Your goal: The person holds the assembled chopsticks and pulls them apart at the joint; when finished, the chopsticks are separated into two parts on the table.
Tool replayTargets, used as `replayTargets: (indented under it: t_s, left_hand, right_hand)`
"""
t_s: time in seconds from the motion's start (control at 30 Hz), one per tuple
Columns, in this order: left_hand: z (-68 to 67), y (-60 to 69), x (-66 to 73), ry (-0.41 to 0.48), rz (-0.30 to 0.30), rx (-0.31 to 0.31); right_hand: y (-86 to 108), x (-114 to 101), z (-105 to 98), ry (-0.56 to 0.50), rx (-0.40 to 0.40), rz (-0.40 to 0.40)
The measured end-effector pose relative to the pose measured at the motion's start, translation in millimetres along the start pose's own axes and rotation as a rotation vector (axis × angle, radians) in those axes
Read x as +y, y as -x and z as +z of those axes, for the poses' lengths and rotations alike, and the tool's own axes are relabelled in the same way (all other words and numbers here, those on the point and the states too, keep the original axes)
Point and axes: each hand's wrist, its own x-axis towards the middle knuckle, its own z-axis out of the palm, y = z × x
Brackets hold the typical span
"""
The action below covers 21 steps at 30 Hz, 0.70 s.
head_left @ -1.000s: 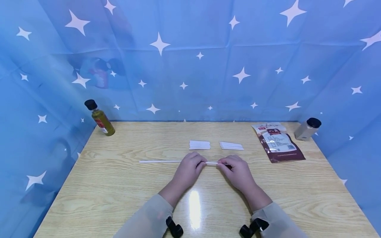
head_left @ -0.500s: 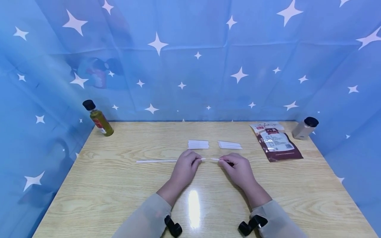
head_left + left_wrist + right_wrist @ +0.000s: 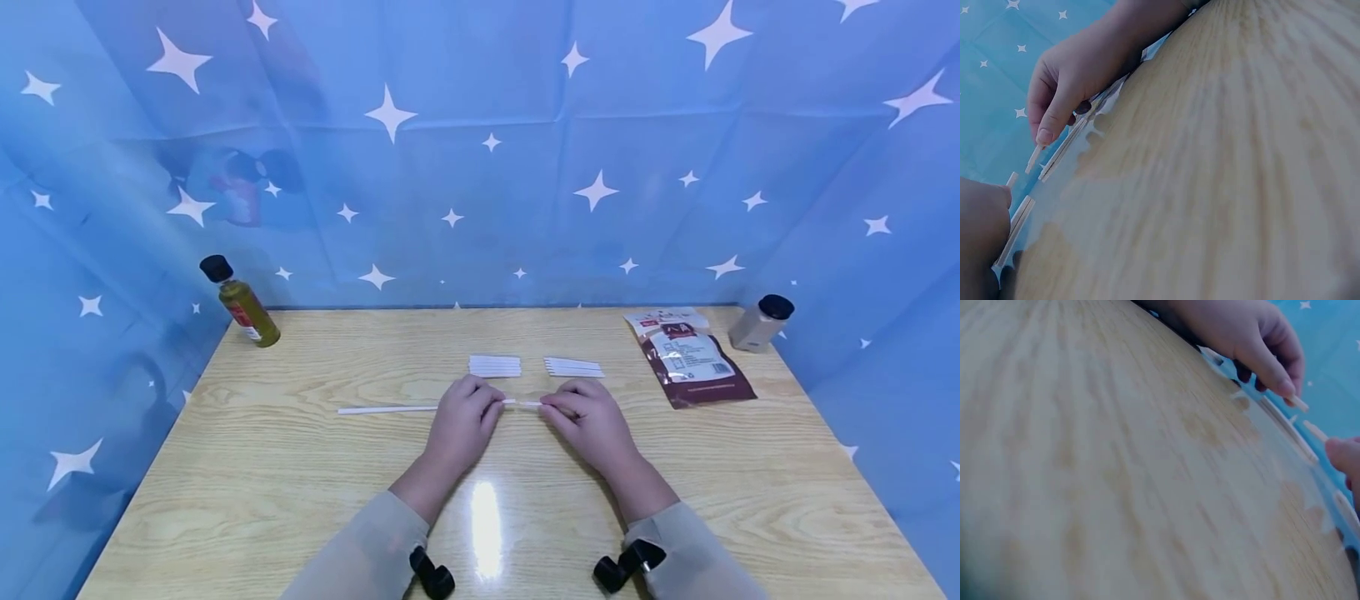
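Note:
In the head view my left hand (image 3: 461, 419) pinches a long thin white stick (image 3: 386, 409). Most of it runs out leftward, and a short end pokes out on the right. Facing it, my right hand (image 3: 588, 418) holds a white stick piece (image 3: 528, 404) between thumb and fingers; its other end is hidden in the hand. A small gap separates the two tips, and both wrist views show them apart. Behind the hands lie two flat rows of several short white sticks, a left row (image 3: 495, 366) and a slightly slanted right row (image 3: 573, 367).
An oil bottle (image 3: 248, 312) with a black cap stands at the table's (image 3: 247, 483) back left. At the back right are a maroon and white food packet (image 3: 692, 358) and a clear black-lidded jar (image 3: 757, 326). A blue star-printed cloth (image 3: 442, 167) hangs behind.
One second ago the white stick looked continuous between the hands. Half a second ago the tips stood apart; now the gap is smaller. Both hands keep their pinch.

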Motion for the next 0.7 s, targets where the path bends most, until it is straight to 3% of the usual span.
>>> replayTargets:
  t_s: [0.17,0.47,0.7]
  left_hand:
    - [0.0,-2.4,-1.3,-0.056,0.047,0.047]
    - [5.7,-10.2,-4.5,-0.128,0.067,0.087]
    - [11.9,-21.0,-7.0,-0.165,0.071,0.082]
  right_hand:
    - [-5.9,10.7,-4.3,0.071,0.034,-0.027]
    - [-9.2,28.1,-10.4,0.122,0.053,0.045]
    - [-9.6,40.9,-13.1,0.133,0.033,0.147]
